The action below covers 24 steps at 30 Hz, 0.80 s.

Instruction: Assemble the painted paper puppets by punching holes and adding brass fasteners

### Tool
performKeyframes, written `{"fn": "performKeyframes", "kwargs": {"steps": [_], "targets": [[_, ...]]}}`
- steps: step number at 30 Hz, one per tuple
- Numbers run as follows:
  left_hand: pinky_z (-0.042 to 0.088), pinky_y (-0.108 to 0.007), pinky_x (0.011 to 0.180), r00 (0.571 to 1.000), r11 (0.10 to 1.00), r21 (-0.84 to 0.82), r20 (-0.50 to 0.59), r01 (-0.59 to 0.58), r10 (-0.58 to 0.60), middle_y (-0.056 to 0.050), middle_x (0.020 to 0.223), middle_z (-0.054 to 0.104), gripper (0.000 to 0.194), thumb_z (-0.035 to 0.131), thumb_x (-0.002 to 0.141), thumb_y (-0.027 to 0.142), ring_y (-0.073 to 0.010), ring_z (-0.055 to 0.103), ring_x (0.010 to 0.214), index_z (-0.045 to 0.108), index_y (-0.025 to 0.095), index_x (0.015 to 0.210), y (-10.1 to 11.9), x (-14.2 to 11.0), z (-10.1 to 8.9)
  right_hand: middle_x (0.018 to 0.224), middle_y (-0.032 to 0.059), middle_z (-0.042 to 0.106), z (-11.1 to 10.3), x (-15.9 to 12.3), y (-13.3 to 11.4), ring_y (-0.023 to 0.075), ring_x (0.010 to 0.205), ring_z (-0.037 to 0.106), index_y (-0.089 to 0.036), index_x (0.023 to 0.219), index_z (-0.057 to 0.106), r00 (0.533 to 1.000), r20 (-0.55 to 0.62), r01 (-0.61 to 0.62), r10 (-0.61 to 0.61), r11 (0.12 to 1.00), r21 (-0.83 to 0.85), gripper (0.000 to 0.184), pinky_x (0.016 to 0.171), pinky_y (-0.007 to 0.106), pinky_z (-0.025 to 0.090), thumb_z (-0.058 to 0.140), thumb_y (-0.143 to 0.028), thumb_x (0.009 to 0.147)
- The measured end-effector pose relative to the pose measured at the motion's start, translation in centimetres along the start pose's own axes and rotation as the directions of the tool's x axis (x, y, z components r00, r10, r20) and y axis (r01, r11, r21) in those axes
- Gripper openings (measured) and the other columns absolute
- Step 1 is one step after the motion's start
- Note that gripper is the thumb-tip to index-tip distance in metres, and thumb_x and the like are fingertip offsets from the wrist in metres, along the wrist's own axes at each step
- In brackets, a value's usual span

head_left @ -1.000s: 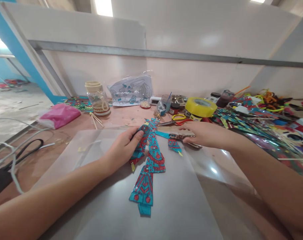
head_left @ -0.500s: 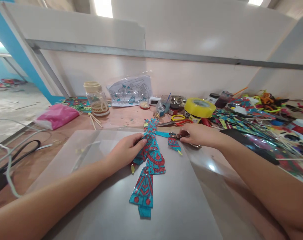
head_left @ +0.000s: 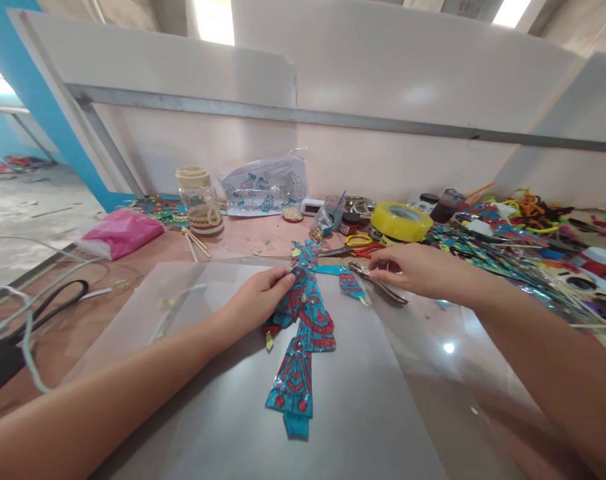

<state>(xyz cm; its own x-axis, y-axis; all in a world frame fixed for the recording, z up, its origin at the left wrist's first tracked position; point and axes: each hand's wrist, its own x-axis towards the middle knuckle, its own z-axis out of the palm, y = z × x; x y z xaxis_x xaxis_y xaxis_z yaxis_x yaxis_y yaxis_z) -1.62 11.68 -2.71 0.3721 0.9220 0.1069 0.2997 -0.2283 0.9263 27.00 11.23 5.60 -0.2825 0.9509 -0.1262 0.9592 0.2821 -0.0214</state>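
Note:
A flat, jointed puppet figure (head_left: 317, 320) in turquoise and red lies on a translucent sheet (head_left: 363, 400), its head end away from me. My left hand (head_left: 263, 297) pinches its folded left-side arm piece (head_left: 290, 303) between thumb and fingers. To the right, the figure's other arm (head_left: 351, 285) stretches outward and bends down to a yellow tip. My right hand (head_left: 397, 267) has its fingertips closed on a silver plier-like metal tool (head_left: 390, 293), whose front end is beside that arm's bend. Its exact kind is hard to make out.
Scissors (head_left: 340, 251) with yellow handles and a yellow tape roll (head_left: 401, 222) lie beyond the figure. Behind stand a lidded jar (head_left: 200, 203), a bagged drawing (head_left: 265, 187) and paint jars (head_left: 350, 222). Painted pieces (head_left: 477, 250) pile up at right; cables (head_left: 30, 340) run at left.
My right hand has drawn slightly back and right with the metal tool, uncovering more of it. My left hand keeps its pinch. The whole view has shifted a little.

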Motion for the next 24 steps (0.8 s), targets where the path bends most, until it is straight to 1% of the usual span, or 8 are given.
{"fn": "performKeyframes", "kwargs": {"steps": [7,9,12,14,17,19,21,24], "targets": [[0.038,-0.023,0.046,0.999,0.997,-0.078,-0.035,0.025,-0.028,0.001,0.060,0.053,0.032,0.058,0.082,0.049,-0.0129,0.046,0.052,0.062,0.020,0.071,0.1,0.1,-0.1,0.090,0.0043,0.074,-0.5,-0.2,-1.0,0.0225,0.075,0.067,-0.028,0.097,0.073,0.996,0.082,0.032,-0.029,0.999,-0.044,0.032,0.056,0.029,0.040,0.052,-0.050,0.089],[0.042,-0.023,0.048,0.989,0.982,-0.187,-0.138,0.022,-0.048,0.002,0.065,0.056,0.031,0.059,0.082,0.051,-0.0131,0.049,0.055,0.063,0.019,0.080,-0.2,0.3,-0.4,0.090,0.0039,0.074,-0.5,0.2,-1.3,0.0222,0.076,0.067,-0.028,0.096,0.073,0.994,0.092,0.061,-0.057,0.997,-0.044,0.030,0.056,0.029,0.041,0.052,-0.048,0.090],[0.046,-0.023,0.052,0.936,0.925,-0.378,-0.318,0.024,-0.154,0.002,0.071,0.059,0.033,0.061,0.080,0.052,-0.0125,0.052,0.059,0.062,0.020,0.087,-0.6,0.9,-0.9,0.092,0.0038,0.074,-0.5,0.8,-1.7,0.0221,0.077,0.067,-0.027,0.094,0.073,0.990,0.092,0.108,-0.104,0.993,-0.047,0.026,0.058,0.030,0.041,0.053,-0.044,0.090],[0.046,-0.023,0.052,0.904,0.898,-0.439,-0.367,0.037,-0.217,0.003,0.071,0.059,0.031,0.063,0.078,0.050,-0.0119,0.051,0.058,0.062,0.020,0.085,-0.6,1.2,-1.1,0.094,0.0049,0.074,-0.5,1.5,-1.9,0.0227,0.078,0.067,-0.026,0.095,0.073,0.990,0.081,0.124,-0.119,0.990,-0.061,0.025,0.059,0.030,0.042,0.053,-0.041,0.090],[0.046,-0.023,0.054,0.907,0.900,-0.431,-0.354,0.060,-0.230,0.004,0.071,0.061,0.030,0.063,0.078,0.049,-0.0123,0.054,0.060,0.063,0.020,0.086,-0.4,1.3,-1.2,0.096,0.0070,0.074,-1.0,3.1,-2.0,0.0233,0.080,0.067,-0.024,0.099,0.073,0.992,0.040,0.122,-0.119,0.988,-0.094,0.027,0.061,0.031,0.042,0.051,-0.038,0.091],[0.047,-0.023,0.055,0.920,0.906,-0.420,-0.328,0.061,-0.213,0.004,0.073,0.063,0.030,0.063,0.079,0.049,-0.0128,0.056,0.062,0.064,0.020,0.087,-0.4,1.2,-1.1,0.099,0.0075,0.074,-1.7,4.9,-1.9,0.0230,0.082,0.067,-0.024,0.102,0.073,0.995,-0.035,0.087,-0.090,0.993,-0.084,0.027,0.063,0.030,0.043,0.051,-0.036,0.090],[0.048,-0.024,0.055,0.926,0.902,-0.428,-0.316,0.056,-0.207,0.003,0.074,0.064,0.029,0.062,0.080,0.049,-0.0131,0.056,0.062,0.064,0.021,0.088,-0.3,1.1,-1.0,0.103,0.0074,0.074,-2.5,7.1,-1.7,0.0220,0.084,0.066,-0.023,0.106,0.072,0.991,-0.134,0.026,-0.028,1.000,-0.014,0.027,0.067,0.029,0.044,0.053,-0.033,0.089],[0.048,-0.024,0.055,0.929,0.906,-0.419,-0.307,0.062,-0.206,0.003,0.074,0.065,0.029,0.061,0.082,0.047,-0.0139,0.057,0.061,0.065,0.020,0.091,-0.2,1.1,-1.0,0.099,0.0073,0.075,-3.4,10.6,-1.7,0.0198,0.081,0.066,-0.022,0.110,0.071,0.984,-0.178,-0.021,0.029,0.999,0.046,0.028,0.067,0.027,0.044,0.054,-0.029,0.090]]}}
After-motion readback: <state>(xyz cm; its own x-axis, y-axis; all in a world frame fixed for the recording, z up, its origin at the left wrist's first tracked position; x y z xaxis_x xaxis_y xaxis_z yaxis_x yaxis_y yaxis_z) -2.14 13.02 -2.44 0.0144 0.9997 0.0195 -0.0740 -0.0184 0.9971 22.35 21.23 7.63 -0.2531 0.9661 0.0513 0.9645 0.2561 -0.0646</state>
